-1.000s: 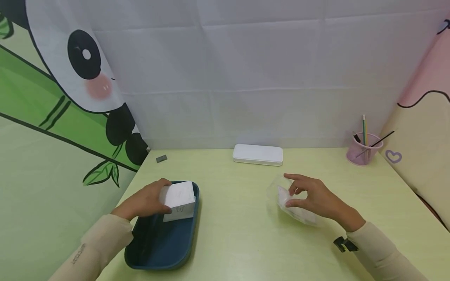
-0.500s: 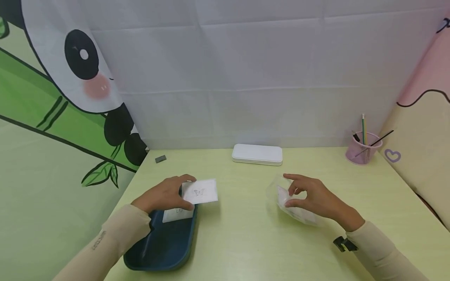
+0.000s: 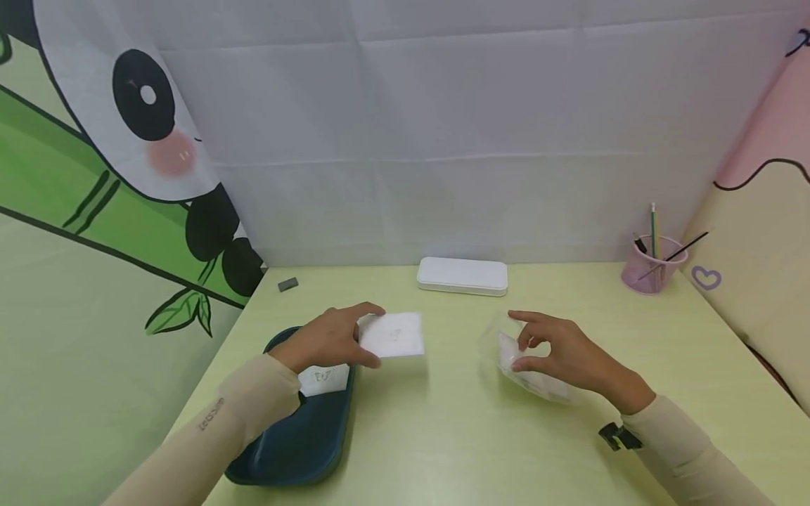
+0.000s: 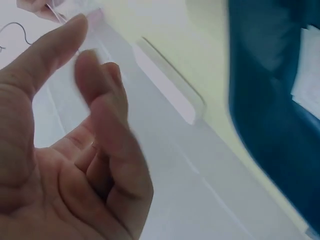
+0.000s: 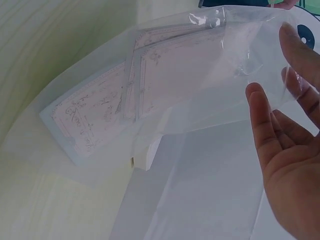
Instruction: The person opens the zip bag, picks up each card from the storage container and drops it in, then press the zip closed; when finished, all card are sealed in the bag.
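White card (image 3: 394,334) pinched in left hand (image 3: 329,341), held over the counter (image 3: 443,436) just right of the blue tray (image 3: 297,450), between tray and clear bag (image 3: 528,369). Small print on the card's face, too blurred to read. Fingers of the left hand curled round the card's left edge, thumb under; the left wrist view is blurred and shows only curled fingers (image 4: 107,125), card not in view there.

Right hand (image 3: 566,355) holds the clear bag by its mouth, thumb and forefinger pinching the film, other fingers (image 5: 270,135) loosely spread. Bag rests on the counter, well apart from the card. In the right wrist view the bag (image 5: 200,80) already has several printed cards (image 5: 130,95) stacked inside.

More white cards (image 3: 324,379) lie in the tray, partly under the left sleeve.

Judged progress: partway. Some cards bagged, one in transit, at least one left in tray. Card in hand has not reached the bag mouth.

Further out: white case (image 3: 463,275) at the back edge, pink pen cup (image 3: 652,270) far right, small grey block (image 3: 287,284) back left, panda curtain (image 3: 145,126) behind.
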### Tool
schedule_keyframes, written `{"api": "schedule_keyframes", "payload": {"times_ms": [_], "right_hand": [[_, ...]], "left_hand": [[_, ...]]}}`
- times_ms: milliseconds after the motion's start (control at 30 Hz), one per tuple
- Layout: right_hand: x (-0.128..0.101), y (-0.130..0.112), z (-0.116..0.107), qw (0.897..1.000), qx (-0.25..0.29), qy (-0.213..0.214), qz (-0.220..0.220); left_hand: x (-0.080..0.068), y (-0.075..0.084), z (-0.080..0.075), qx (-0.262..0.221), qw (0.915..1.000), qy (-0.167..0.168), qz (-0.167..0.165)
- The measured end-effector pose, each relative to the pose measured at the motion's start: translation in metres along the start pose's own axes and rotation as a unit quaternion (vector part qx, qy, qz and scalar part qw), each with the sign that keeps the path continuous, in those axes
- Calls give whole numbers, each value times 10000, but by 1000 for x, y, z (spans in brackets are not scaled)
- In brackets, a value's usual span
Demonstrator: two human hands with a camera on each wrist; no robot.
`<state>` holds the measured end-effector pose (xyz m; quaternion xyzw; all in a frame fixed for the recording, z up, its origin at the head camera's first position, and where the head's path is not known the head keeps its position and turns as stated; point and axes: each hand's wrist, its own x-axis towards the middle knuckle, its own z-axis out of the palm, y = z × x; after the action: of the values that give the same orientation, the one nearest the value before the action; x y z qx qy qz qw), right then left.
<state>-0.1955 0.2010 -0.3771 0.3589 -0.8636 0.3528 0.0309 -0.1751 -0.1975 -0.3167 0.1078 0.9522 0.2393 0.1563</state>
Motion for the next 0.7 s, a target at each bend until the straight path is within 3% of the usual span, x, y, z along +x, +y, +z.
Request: {"api": "schedule_keyframes", "payload": {"times_ms": [333, 700], "right_hand": [[-1, -1, 1, 10000, 78, 7, -36], [1, -4, 1, 9999, 125, 33, -106]], "left_hand": [[13, 33, 8, -342, 9992, -185, 86], [22, 69, 14, -476, 9951, -96, 865]]}}
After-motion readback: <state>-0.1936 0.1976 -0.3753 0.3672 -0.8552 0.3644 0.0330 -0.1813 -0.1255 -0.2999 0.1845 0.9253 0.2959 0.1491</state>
